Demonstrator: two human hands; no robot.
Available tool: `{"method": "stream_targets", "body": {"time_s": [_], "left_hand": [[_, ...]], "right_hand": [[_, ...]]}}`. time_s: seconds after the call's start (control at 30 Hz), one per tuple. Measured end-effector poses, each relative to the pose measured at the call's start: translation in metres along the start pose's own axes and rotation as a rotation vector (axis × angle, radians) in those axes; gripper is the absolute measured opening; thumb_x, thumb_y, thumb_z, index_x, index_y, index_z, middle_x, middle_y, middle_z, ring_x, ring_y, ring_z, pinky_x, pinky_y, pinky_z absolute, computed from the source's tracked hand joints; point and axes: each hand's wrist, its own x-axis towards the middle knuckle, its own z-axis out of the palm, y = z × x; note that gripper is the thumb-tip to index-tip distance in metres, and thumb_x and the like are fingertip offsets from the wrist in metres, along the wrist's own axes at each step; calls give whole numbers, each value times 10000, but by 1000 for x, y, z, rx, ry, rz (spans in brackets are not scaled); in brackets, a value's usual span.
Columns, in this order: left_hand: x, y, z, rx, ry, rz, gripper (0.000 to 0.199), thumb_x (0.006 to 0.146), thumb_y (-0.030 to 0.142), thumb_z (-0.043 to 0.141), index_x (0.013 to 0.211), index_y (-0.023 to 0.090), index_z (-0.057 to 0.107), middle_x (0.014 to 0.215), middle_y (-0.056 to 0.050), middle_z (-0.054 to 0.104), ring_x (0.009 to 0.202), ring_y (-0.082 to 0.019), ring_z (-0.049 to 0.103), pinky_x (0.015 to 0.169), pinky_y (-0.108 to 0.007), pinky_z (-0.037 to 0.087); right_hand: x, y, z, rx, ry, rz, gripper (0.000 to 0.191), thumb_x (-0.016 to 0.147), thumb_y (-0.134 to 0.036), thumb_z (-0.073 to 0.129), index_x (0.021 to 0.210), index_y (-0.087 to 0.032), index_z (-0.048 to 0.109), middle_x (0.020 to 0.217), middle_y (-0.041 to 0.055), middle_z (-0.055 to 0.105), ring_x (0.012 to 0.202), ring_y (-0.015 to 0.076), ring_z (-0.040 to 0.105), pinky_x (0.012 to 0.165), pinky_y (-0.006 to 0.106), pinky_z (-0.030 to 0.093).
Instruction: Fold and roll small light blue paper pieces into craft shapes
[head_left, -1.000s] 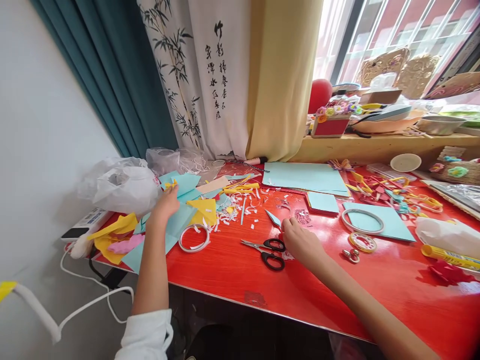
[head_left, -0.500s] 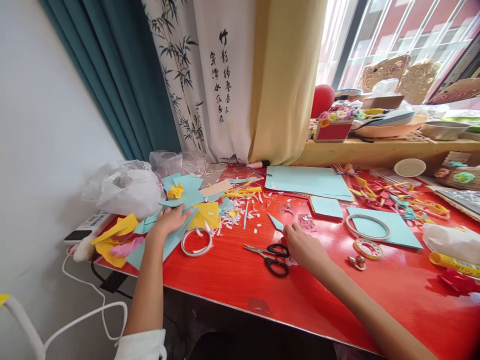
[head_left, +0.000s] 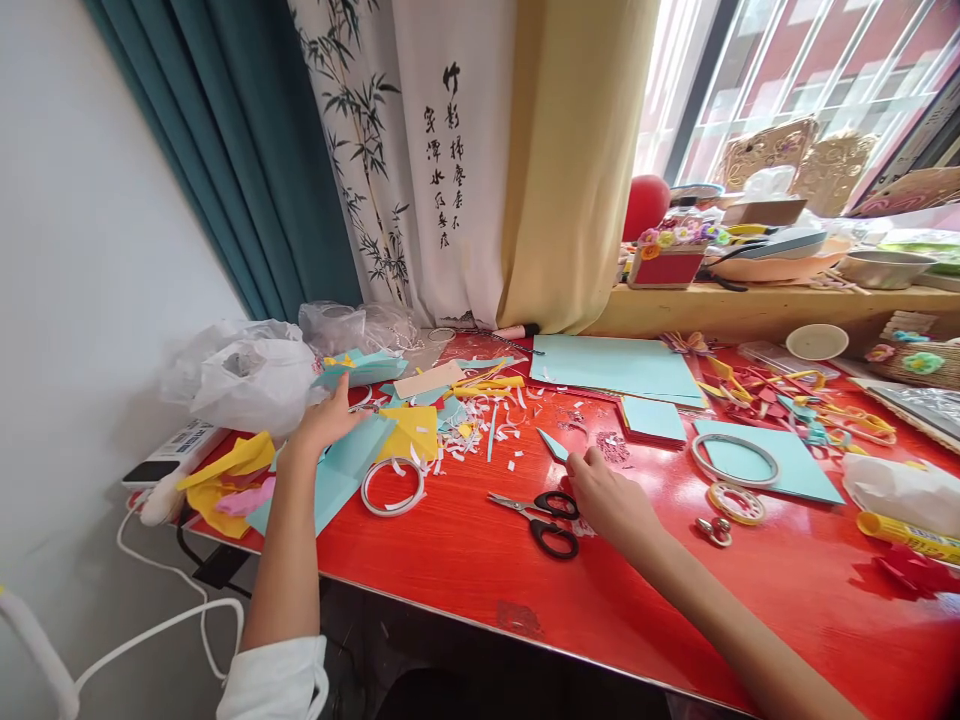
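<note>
My left hand (head_left: pixel 324 420) is among paper at the table's left, its fingers at the edge of a raised light blue sheet (head_left: pixel 367 368). Another blue sheet (head_left: pixel 349 475) lies beneath the wrist. My right hand (head_left: pixel 604 490) pinches a small pointed blue folded paper (head_left: pixel 553 445) at its lower end. Black-handled scissors (head_left: pixel 544 518) lie just left of the right hand, points to the left. A white tape ring (head_left: pixel 392 487) rests between the two hands.
Paper scraps (head_left: pixel 480 430) litter the middle of the red table (head_left: pixel 465 560). Blue sheets (head_left: pixel 615 365) lie at the back, small squares (head_left: pixel 652 418) before them. Tape rolls (head_left: pixel 735 458), bells (head_left: pixel 713 531) and a yellow glue tube (head_left: pixel 911 537) are right. Plastic bags (head_left: pixel 255 375) sit left.
My left hand has shifted up and left, and the blue sheet there has been lifted and tilted, with the yellow crumpled piece now mostly behind it. My right hand has stayed put.
</note>
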Motion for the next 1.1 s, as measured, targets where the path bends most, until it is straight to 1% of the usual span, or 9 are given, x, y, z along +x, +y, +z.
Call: {"method": "stream_targets", "body": {"time_s": [0.07,0.13,0.27,0.43,0.5,0.63,0.77,0.9,1.1], "left_hand": [[-5,1,3,27,-73,21,933,719,521,527,1407,122,40,1291,-199,464,1114,-331,498,898,-393,353],[-6,0,6,53,-99,42,909,703,447,572,1402,124,89,1161,-168,578,1052,-315,541,909,-401,336],[-2,-11,2,62,35,53,633,785,214,449,1368,182,205,1048,-89,629,1010,-248,560,889,-361,346],[0,-15,-8,74,230,24,516,778,88,320,1292,117,351,1167,-196,513,1077,-317,486,872,-432,332],[0,-4,-5,20,180,151,455,773,101,335,1208,126,467,1185,-181,504,1099,-308,462,896,-418,318],[7,29,17,-45,-81,429,332,742,301,509,1064,320,589,1177,24,570,1058,-219,481,887,-303,334],[20,44,30,-40,-106,399,582,612,437,636,1158,261,533,1240,-66,530,1088,-339,411,864,-412,298],[33,34,16,-36,-73,353,205,731,349,520,841,226,641,995,-59,637,1052,-300,439,886,-417,260],[32,27,-2,-69,-73,326,289,798,392,426,943,232,618,961,-56,627,1030,-256,457,909,-401,261]], "right_hand": [[-1,-2,-1,-17,42,10,183,888,-214,352,968,-147,503,977,110,479,664,186,590,396,252,200],[-2,-4,-3,-22,78,24,197,893,-247,353,965,-150,509,1001,112,470,660,179,586,387,250,191],[-1,-5,-3,-25,85,30,221,903,-271,336,962,-151,512,983,99,471,642,165,573,381,250,177],[1,-4,2,-34,82,18,201,896,-261,355,939,-152,518,958,96,474,654,171,564,381,254,178],[1,-4,3,-30,84,16,210,899,-269,351,953,-154,518,961,95,473,641,165,563,383,255,180],[1,-6,3,-23,66,2,214,900,-264,350,968,-157,522,946,89,478,636,171,576,387,258,175],[1,-6,1,-1,62,14,201,896,-259,362,937,-148,524,947,88,489,671,182,593,391,261,171],[1,-4,0,38,82,17,216,903,-280,355,954,-155,523,954,82,506,678,176,595,402,259,168],[0,-2,-5,79,78,34,234,906,-313,358,976,-159,520,925,65,551,712,184,608,430,260,166]]}}
